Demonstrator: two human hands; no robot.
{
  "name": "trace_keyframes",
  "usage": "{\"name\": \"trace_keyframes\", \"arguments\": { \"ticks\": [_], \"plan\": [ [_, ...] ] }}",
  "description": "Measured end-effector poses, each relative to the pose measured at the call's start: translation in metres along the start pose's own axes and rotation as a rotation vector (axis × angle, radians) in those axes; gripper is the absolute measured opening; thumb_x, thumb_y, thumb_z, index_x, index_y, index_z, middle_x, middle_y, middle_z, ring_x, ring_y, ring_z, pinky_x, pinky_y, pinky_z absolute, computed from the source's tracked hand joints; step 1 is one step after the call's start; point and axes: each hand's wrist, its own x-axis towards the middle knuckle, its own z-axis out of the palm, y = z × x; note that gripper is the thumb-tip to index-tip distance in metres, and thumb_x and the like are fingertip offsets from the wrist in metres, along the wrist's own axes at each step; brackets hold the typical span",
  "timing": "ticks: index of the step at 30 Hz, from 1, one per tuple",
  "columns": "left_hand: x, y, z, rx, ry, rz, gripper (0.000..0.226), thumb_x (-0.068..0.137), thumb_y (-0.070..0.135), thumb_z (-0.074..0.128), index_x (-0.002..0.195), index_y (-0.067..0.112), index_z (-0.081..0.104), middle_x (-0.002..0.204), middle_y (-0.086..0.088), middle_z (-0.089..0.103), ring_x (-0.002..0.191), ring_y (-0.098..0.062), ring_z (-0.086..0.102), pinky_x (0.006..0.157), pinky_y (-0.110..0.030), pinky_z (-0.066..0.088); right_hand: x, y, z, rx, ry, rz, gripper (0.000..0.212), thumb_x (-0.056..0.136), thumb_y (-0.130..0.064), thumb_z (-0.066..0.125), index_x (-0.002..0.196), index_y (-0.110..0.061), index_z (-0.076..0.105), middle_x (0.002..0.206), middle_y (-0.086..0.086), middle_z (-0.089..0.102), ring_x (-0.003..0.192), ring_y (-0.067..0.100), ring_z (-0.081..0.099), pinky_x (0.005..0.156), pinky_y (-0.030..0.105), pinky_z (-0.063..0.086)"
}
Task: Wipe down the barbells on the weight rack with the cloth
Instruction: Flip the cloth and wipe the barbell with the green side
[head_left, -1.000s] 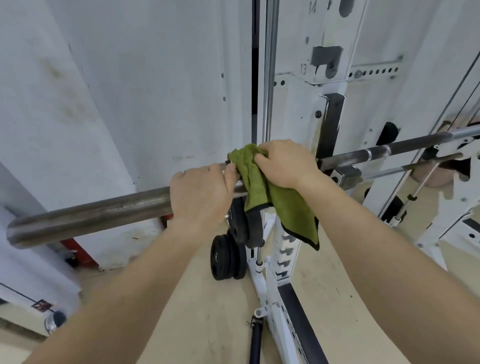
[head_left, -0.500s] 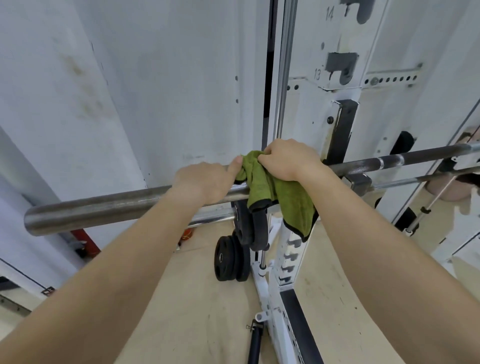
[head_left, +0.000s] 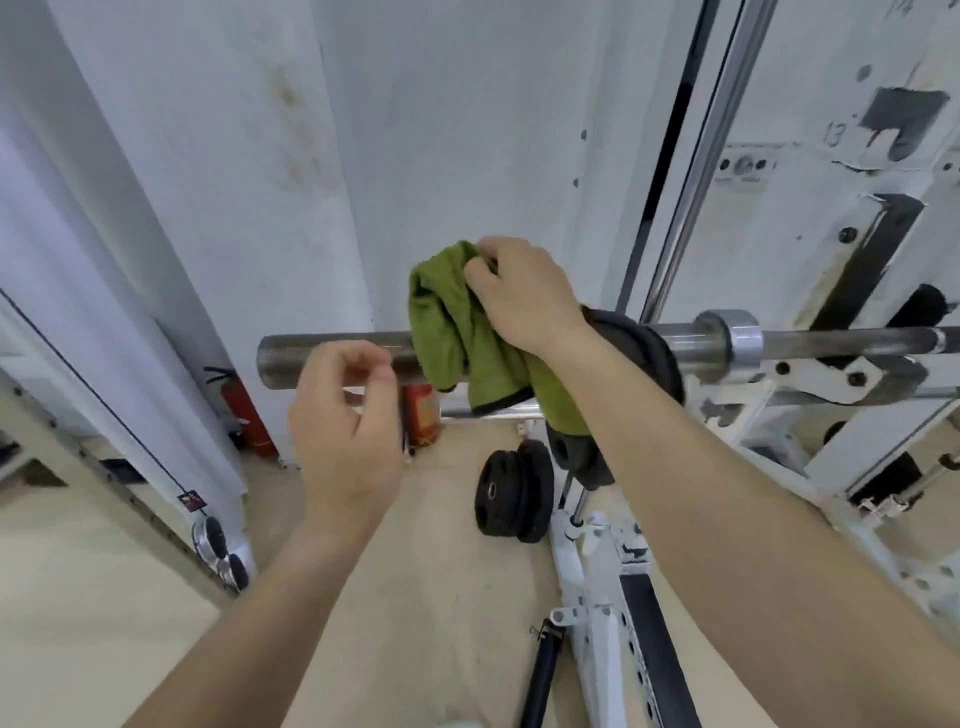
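A steel barbell (head_left: 831, 340) lies level across the white weight rack (head_left: 810, 395), its bare sleeve end (head_left: 291, 358) pointing left. A green cloth (head_left: 447, 322) hangs over the sleeve. My right hand (head_left: 519, 296) pinches the cloth's top, lifted a little above the bar. My left hand (head_left: 348, 421) hovers just in front of the sleeve end, off the bar, fingers loosely curled and holding nothing. A black plate (head_left: 649, 353) sits on the sleeve behind my right wrist.
Black weight plates (head_left: 514, 493) lean on the floor by the rack's base (head_left: 597, 597). Two red fire extinguishers (head_left: 249, 415) stand against the white wall. A chrome guide rod (head_left: 711, 156) rises at the right. More plates (head_left: 213, 540) lie low on the left.
My left hand has let go of the bar and drawn back. My right hand has lifted the cloth's top off the bar. The view has swung left, showing the sleeve end.
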Motion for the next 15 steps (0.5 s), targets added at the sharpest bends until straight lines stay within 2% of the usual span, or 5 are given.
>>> {"name": "trace_keyframes", "arguments": {
  "ticks": [2,7,11,13,15],
  "plan": [
    [0.009,-0.025,-0.029,-0.006,0.076,-0.095,0.016,0.088,0.018,0.055,0.103,0.022,0.059,0.099,0.011,0.061,0.097,-0.014,0.061,0.085,-0.04,0.052,0.008,-0.046,0.038,0.104,0.012,-0.059,0.028,0.099,-0.022,0.043,0.072,-0.014,0.045,0.069,0.002,0.051,0.071,0.028,0.051,0.061,0.039,0.033],
    [0.02,-0.057,-0.078,-0.1,0.128,-0.118,0.053,0.099,0.028,0.049,0.149,0.03,0.033,0.149,-0.002,0.035,0.14,-0.02,0.04,0.112,-0.042,0.042,0.019,-0.15,0.112,0.526,-0.016,0.069,0.031,0.104,-0.019,0.042,0.076,-0.013,0.052,0.068,-0.003,0.053,0.064,0.013,0.049,0.056,0.029,0.034],
    [0.051,-0.061,-0.079,-0.13,0.042,-0.161,0.052,0.106,0.021,0.046,0.156,0.021,0.031,0.157,-0.005,0.025,0.142,0.002,0.028,0.114,-0.01,0.024,0.029,-0.177,0.128,0.603,-0.1,0.136,0.017,0.098,-0.021,0.053,0.1,-0.019,0.07,0.091,-0.006,0.069,0.088,0.014,0.064,0.079,0.03,0.048],
    [0.064,-0.064,-0.068,-0.262,-0.076,-0.256,0.043,0.106,0.037,0.045,0.148,0.027,0.046,0.145,-0.003,0.043,0.132,-0.008,0.045,0.113,-0.024,0.036,0.022,-0.166,0.118,0.507,-0.061,0.127,0.03,0.098,-0.025,0.054,0.125,-0.02,0.065,0.115,-0.005,0.067,0.107,0.013,0.062,0.092,0.029,0.047],
    [0.069,-0.066,-0.057,-0.347,-0.17,-0.301,0.037,0.101,0.047,0.042,0.13,0.032,0.059,0.128,0.003,0.062,0.121,-0.013,0.058,0.108,-0.042,0.046,0.008,-0.14,0.104,0.062,0.125,0.057,0.035,0.099,-0.033,0.047,0.131,-0.023,0.059,0.126,-0.004,0.064,0.113,0.018,0.06,0.097,0.039,0.046]
  ]
}}
